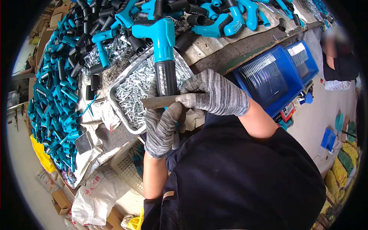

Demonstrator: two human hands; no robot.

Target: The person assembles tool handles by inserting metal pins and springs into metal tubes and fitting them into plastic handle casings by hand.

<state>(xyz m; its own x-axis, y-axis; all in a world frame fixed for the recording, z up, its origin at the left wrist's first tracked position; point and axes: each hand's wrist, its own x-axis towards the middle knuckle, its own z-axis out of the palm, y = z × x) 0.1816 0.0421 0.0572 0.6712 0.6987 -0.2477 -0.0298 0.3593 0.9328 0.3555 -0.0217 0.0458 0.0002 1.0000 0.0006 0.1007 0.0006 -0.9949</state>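
Observation:
A pistol-shaped housing, teal [163,44] with a black sleeve [166,78], stands in front of me with its black end toward my body. My left hand [163,126], in a grey knitted glove, is closed around that black end from below, fingers along its left side. A flat metal strip [157,102] lies across the end of the sleeve. My right hand [214,94], gloved alike, pinches the strip's right end between thumb and fingers, close against the sleeve. What lies inside the left palm is hidden.
Beneath the housing sits a white tray [111,94] full of screws. Teal and black housings [57,103] are heaped at the left; more teal handles [214,28] lie along the back. Blue bins [264,76] with thin metal rods stand at right. Another person [339,57] is at far right.

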